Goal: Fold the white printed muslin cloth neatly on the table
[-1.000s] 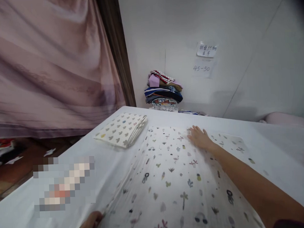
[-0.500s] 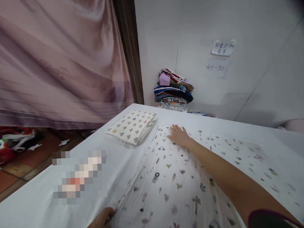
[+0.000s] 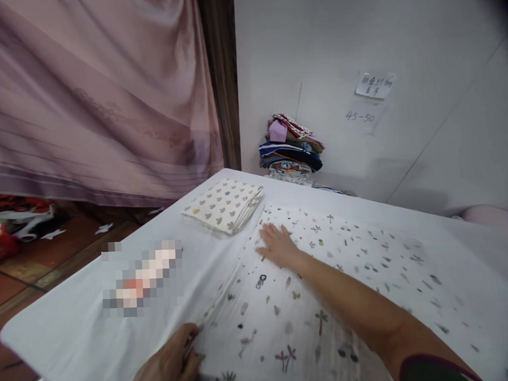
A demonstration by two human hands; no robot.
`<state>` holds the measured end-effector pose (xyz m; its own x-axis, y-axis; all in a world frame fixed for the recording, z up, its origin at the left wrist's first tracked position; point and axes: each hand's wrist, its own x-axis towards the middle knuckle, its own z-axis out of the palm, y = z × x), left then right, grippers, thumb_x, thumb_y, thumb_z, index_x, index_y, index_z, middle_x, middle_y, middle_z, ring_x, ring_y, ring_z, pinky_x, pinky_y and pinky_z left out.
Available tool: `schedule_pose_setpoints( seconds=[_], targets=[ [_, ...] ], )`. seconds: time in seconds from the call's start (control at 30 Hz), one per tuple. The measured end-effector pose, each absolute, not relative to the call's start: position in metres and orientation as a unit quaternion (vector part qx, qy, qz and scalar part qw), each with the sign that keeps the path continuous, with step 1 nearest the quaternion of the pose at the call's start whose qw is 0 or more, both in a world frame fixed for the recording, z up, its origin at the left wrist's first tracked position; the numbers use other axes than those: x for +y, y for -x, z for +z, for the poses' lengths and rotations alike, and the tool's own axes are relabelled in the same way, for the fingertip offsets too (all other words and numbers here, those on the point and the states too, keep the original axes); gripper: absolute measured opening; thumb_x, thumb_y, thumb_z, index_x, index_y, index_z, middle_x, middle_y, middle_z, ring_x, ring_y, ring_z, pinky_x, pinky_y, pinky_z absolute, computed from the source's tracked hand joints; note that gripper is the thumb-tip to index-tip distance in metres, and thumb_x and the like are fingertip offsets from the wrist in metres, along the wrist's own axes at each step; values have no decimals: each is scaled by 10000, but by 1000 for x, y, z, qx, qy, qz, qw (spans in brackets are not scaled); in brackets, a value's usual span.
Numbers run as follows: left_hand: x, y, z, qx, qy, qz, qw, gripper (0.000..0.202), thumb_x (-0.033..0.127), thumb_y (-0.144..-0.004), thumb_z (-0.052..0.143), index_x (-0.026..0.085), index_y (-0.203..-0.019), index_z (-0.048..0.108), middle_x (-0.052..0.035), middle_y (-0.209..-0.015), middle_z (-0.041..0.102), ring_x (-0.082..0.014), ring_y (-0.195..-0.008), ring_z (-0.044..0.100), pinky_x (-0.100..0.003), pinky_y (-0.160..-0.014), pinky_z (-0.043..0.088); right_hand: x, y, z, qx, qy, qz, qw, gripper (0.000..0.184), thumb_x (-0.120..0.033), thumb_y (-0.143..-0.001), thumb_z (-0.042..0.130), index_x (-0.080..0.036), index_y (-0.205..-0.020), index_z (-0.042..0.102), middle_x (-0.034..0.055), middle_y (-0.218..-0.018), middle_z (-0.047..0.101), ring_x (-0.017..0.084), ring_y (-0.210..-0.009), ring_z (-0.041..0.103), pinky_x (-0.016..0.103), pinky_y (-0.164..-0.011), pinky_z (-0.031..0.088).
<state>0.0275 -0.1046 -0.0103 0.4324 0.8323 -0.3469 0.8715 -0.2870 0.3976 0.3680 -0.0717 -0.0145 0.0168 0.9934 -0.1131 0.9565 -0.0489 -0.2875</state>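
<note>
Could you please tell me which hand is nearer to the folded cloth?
Right: the right hand lies just right of the folded cloth; the left hand is farther, near the camera.

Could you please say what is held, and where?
The left hand holds the spread cloth by its near left edge; the right hand rests on it.

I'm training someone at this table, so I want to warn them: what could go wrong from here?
The left hand pinches the near edge of the printed cloth; a tug there might skew it. The right hand, spread flat on top, could push up wrinkles. The folded cloth lies close to the far left corner, so a sweep might nudge it.
</note>
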Motion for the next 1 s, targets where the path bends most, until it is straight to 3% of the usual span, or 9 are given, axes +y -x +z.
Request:
schedule_pose_setpoints(
  seconds=[0.23,0.43,0.67,0.83,1.0],
  targets=[
    [-113,-35,8,522,-816,-30,246,260,298,-839,287,227,-1019,461,-48,-930,671,-215,-863,639,-334,-758,422,-117,-320,0,-685,706,147,102,770,-639,-889,132,-131,-1467,154,77,-1527,-4,240,-1394,-72,483,-1101,-66],
    [-108,-35,6,519,-820,-6,242,254,319,-817,323,225,-1020,445,-62,-989,665,-221,-903,639,-317,-756,435,-162,-279,-5,-729,645,193,125,771,-650,-891,163,-130,-1460,175,110,-1522,56,251,-1398,-10,507,-1111,-11],
    [-108,-35,12,518,-826,-21,221,310,379,-820,319,218,-1050,451,-93,-1052,650,-266,-903,637,-354,-746,448,-238,-324,21,-668,726,100,125,767,-661,-887,153,-160,-1468,160,66,-1526,23,239,-1398,-34,470,-1118,-51],
    [-105,-36,13,510,-829,-20,230,349,415,-813,340,213,-1078,447,-112,-1083,638,-292,-943,626,-380,-785,450,-310,-374,-6,-517,848,106,59,788,-667,-879,93,-147,-1469,151,71,-1524,23,242,-1398,-25,473,-1116,-20],
    [-92,-32,-5,499,-838,-42,218,341,435,-823,332,223,-1077,414,-97,-1039,651,-283,-923,633,-374,-792,456,-340,-380,-15,-488,865,94,75,747,-650,-888,123,-178,-1462,197,55,-1525,35,221,-1399,-13,459,-1118,7]
  ],
)
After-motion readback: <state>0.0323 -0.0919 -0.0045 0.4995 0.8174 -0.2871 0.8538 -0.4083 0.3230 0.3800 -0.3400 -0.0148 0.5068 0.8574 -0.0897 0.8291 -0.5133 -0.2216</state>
